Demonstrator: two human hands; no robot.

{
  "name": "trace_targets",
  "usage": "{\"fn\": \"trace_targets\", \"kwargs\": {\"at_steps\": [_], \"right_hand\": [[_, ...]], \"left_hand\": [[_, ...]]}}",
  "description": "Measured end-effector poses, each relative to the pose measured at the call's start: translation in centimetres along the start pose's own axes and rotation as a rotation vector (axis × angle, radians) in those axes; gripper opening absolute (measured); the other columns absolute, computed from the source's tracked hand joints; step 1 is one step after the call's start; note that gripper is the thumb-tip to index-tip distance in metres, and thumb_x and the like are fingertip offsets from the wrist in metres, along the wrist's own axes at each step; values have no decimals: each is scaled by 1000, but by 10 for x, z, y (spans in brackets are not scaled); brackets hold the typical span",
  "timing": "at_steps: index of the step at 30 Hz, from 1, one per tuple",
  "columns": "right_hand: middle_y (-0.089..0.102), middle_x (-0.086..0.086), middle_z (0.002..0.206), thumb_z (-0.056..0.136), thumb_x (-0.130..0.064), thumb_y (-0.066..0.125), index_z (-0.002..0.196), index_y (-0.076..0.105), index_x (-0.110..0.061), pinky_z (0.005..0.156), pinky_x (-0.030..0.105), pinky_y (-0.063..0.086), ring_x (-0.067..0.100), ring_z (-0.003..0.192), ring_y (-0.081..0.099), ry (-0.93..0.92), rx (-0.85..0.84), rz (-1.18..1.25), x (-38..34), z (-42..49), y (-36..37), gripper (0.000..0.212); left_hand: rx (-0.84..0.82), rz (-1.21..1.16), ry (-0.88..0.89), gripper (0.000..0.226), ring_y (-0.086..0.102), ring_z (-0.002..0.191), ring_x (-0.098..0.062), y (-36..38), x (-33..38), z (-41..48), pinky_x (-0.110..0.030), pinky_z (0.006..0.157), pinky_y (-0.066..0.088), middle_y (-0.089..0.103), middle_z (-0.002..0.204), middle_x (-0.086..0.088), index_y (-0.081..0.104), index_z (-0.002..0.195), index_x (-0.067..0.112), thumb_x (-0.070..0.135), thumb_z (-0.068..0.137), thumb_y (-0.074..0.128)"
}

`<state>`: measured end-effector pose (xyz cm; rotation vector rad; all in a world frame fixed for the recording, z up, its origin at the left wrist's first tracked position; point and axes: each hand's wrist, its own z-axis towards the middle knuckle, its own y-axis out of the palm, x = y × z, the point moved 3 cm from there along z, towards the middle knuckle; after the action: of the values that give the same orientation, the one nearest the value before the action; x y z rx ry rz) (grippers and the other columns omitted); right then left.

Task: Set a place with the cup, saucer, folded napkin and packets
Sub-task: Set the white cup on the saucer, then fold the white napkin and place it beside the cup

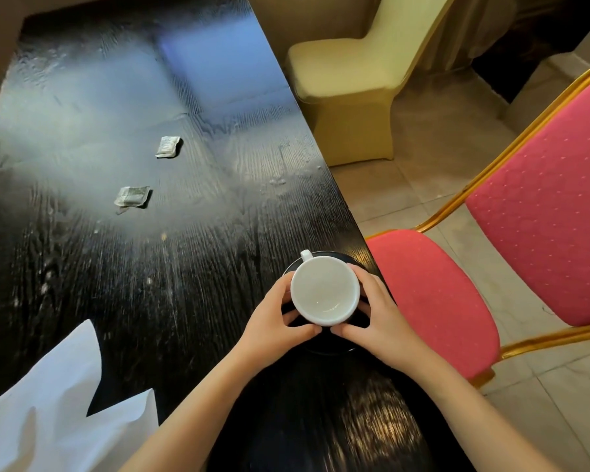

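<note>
A glossy black wood-grain tabletop (123, 274) reflected pale blue light. Beside its right edge stood a red padded chair (525, 233) with a gold frame, and farther back a cream-covered chair (348, 76), on beige floor tiles (406, 137).

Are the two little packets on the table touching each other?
Apart. The head view shows the far packet and the near packet lying separately, with a plain stretch of dark table between them.

white ceramic cup (324, 291) sitting on a black saucer (327, 345), dark woodgrain table (171, 301), pink dotted gold-framed chair (542, 212) showing at the right.
</note>
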<state>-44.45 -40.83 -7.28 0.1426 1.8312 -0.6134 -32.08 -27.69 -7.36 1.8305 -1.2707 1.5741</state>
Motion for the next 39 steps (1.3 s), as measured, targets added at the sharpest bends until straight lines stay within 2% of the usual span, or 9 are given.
{"fn": "trace_targets", "kwargs": {"at_steps": [4,9,12,17,22,28,31,34,39], "right_hand": [[31,-18,135,69,-11,77,141,25,-35,93,0,33,-18,120,34,34,-28,-25,-2,0,-1,91],[26,-6,140,74,-4,71,145,16,-24,100,13,32,3,125,36,119,-109,-100,-22,-4,-14,93],[25,1,145,79,0,63,145,20,-19,106,21,30,11,131,32,107,-157,-231,-44,-5,-29,81],[32,1,146,85,-14,58,142,30,-18,110,31,30,15,134,31,-2,-309,-502,-109,18,-26,64],[41,1,145,91,-32,53,141,34,-21,100,30,36,17,129,42,-12,-597,-617,-175,49,30,54],[46,2,138,93,-32,50,137,41,-16,99,35,45,22,121,49,71,-808,-701,-214,62,122,47],[50,7,134,95,-29,48,134,44,-11,99,39,46,24,118,51,58,-831,-739,-221,60,172,44],[51,9,135,95,-29,47,134,44,-10,100,38,43,25,118,52,-14,-827,-850,-215,54,223,44],[41,13,143,94,-33,47,140,34,-10,104,41,39,30,128,42,-93,-774,-934,-187,43,304,53]], "left_hand": [[-26,-24,-8,82,50,116,7,-4,-2,0,-9,86,46,54,124,18,37,120,55,5,68,76],[-75,22,-97,88,51,117,-4,-23,9,-5,-16,90,48,50,127,13,28,141,27,5,71,77],[-48,161,-109,75,51,115,-7,-47,21,-8,-22,91,47,50,132,4,33,139,27,15,77,73],[9,389,-201,51,56,111,-15,-91,42,-5,-29,93,44,55,131,-1,42,135,21,30,88,59],[-26,548,-298,47,54,116,-20,-147,55,-28,-29,91,42,55,133,-4,46,132,20,39,90,54],[150,513,-416,43,56,109,-18,-238,40,-100,-28,87,44,59,127,-4,52,126,20,39,87,57],[244,497,-460,43,58,105,-17,-277,19,-135,-26,83,44,60,127,-5,52,126,18,36,87,58],[322,469,-508,45,57,111,-21,-307,-9,-167,-29,88,45,60,127,-8,51,127,16,34,87,59],[261,464,-638,58,54,116,-23,-336,-76,-214,-27,87,44,53,133,-10,40,137,16,34,86,60]]}}
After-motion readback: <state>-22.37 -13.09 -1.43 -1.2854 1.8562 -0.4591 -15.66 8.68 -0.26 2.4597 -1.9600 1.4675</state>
